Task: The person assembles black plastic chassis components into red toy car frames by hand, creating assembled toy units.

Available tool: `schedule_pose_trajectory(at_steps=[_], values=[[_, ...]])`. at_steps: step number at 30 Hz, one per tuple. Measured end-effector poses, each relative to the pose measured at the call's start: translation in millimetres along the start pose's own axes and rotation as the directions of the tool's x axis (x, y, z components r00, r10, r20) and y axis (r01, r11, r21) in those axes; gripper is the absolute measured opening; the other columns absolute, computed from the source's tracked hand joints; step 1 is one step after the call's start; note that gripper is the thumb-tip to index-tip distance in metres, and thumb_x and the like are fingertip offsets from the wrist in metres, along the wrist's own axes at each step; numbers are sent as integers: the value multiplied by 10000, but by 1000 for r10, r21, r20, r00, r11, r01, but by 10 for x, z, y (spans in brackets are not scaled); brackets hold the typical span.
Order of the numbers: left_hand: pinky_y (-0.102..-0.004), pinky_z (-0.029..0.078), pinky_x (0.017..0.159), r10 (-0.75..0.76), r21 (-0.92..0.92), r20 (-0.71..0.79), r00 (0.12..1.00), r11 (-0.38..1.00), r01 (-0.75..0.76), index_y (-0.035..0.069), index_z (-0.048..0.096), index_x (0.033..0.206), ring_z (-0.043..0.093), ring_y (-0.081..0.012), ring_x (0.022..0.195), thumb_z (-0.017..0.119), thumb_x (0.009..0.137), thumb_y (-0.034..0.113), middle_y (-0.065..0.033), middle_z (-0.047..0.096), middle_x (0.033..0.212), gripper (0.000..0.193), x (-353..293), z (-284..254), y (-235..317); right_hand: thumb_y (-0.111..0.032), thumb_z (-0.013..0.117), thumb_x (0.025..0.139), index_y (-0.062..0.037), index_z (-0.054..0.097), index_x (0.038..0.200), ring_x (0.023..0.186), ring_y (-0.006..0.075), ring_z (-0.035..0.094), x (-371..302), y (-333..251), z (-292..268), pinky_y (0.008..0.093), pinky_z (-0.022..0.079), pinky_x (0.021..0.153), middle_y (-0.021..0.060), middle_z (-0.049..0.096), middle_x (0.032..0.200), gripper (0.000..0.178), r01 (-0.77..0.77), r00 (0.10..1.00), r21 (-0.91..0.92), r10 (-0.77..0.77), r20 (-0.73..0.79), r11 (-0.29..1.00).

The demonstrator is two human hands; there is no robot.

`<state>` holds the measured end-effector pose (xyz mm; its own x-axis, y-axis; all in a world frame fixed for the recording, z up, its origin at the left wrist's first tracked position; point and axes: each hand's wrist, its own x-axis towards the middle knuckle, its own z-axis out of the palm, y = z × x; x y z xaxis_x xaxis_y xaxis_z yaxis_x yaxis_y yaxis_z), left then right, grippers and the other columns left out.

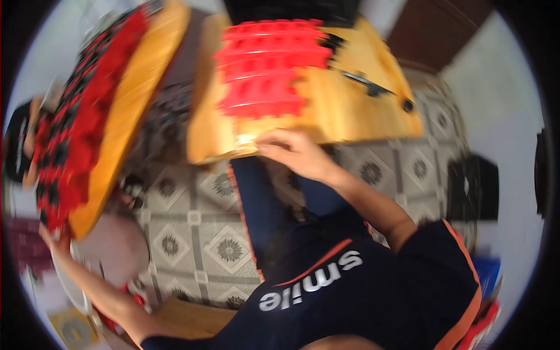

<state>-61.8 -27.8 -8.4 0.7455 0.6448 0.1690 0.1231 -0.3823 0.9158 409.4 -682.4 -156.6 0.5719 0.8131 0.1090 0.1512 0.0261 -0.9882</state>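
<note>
My left hand (53, 238) reaches far out to the left, at the near end of a long row of red plastic pieces with black parts (79, 157) on a side table. Its fingers are blurred and partly hidden by the pieces' end. At the front edge of the wooden table (332, 111) is my right hand (294, 153), fingers loosely bent and apart, with nothing visible in them. Beyond it lie several ridged red plastic strips (262, 67), laid side by side. A thin dark tool or rod (368, 84) lies to their right.
A black box-like object (291, 10) stands at the table's back. Another person in dark clothing (18, 140) is beyond the side table (131, 111). A pale round stool or tub (119, 248) sits below it. A black container (473, 188) stands on the patterned floor at right.
</note>
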Motion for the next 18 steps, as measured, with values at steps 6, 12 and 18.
schedule_pose_trajectory(at_steps=[6,12,18], values=[[-458,559,766,77,48,-994,72,939,-339,2,292,1334,607,-347,956,712,791,150,-258,530,1163,702,-128,2522,892,-187,750,760,-73,587,1167,1082,338,541,-345,219,-1267,436,395,939,164,585,1164,453,-412,374,-849,-789,-488,330],[-402,473,954,556,117,-539,632,793,-598,-48,473,1257,567,-282,1102,617,866,70,-179,559,1217,433,-606,5691,1560,-280,751,742,-98,637,1086,972,315,610,-848,612,-2435,428,446,832,162,642,1023,404,-518,700,-784,-358,-618,341],[-479,274,1078,373,169,-166,913,923,-346,19,325,1438,310,-385,1319,767,782,367,-281,340,1400,864,-88,7073,1010,-291,762,728,-67,642,1067,953,298,626,-545,471,-2531,428,457,815,160,654,1009,423,-488,744,-847,-406,-530,211]])
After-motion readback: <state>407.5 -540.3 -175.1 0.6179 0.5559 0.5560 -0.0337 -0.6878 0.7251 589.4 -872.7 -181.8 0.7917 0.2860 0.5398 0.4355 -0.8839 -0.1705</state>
